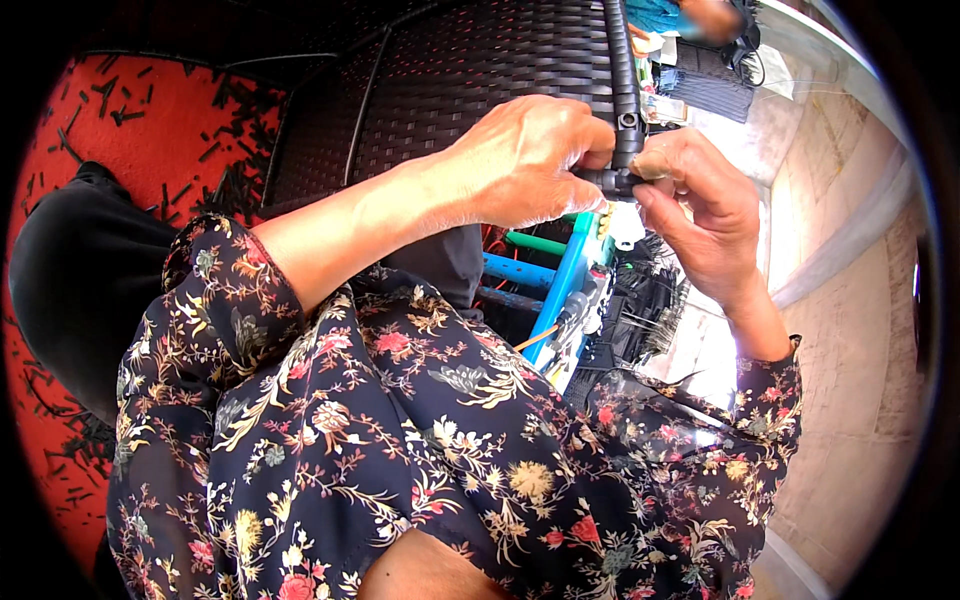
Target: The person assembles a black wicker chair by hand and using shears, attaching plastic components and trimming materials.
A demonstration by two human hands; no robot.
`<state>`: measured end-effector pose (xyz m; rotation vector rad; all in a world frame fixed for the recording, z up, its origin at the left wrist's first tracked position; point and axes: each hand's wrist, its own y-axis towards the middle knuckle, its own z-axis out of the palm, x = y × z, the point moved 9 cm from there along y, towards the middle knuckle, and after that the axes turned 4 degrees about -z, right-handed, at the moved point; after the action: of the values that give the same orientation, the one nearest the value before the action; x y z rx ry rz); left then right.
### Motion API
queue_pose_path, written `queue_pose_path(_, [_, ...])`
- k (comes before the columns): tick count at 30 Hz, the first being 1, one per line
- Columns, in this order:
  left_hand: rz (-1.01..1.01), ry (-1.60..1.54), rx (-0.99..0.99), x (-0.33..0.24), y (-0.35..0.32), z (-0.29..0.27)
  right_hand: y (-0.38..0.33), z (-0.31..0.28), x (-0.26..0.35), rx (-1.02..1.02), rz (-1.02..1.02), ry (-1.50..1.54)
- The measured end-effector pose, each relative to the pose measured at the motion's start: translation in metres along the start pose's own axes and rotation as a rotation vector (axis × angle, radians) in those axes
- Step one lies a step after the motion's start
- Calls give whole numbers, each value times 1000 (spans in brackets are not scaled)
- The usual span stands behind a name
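**Left hand [530, 160] and right hand [708, 205] at the corner joint [622, 160] of a black woven panel [480, 70]**

Stretched across the top, from deep shadow at left to a wrapped rail [618, 60] at right, in flat, glossy strands crossing over and under in tight rows. Crossed by a thin seam [369, 95], with reddish glints through the gaps in the darker left part. Coiled in black along the rail down to the joint, with a small round fitting [628, 120] just above the fingers. Closed, at the left hand, with thumb and bent fingers around a short wrapped bar [600, 181]. Pinched, just across from it, between right thumb and forefinger at the joint's outer side; impossible to tell whether around a loose strand as well.

At far left, red flooring [150, 160] strewn with black scraps [235, 110], beside a dark-clothed knee [90, 270]. Below the joint, tighter quarters: a green bar [537, 243], a blue frame [565, 290] and, farther right, heaped black strands [645, 310]. Beyond the rail at upper right, a partly blurred person in blue [655, 14]. At far right, broad room over pale ground [850, 400] alongside the right wrist.
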<state>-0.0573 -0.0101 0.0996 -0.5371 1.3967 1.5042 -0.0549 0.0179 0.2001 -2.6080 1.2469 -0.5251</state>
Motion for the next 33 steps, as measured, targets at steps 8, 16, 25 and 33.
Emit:
queue_pose_path(8, [18, 24, -190, 2, -3, -3, -7, -5, -31, -132, 281, 506])
queue_pose_path(16, [29, 14, -233, -1, 2, -1, -6, -11, -35, -265, 325, 413])
queue_pose_path(25, [25, 4, -239, 0, -2, 1, -1, -8, -32, -225, 349, 138])
queue_pose_path(33, [78, -4, -240, -3, -8, 2, -3, 1, -29, -144, 326, 165])
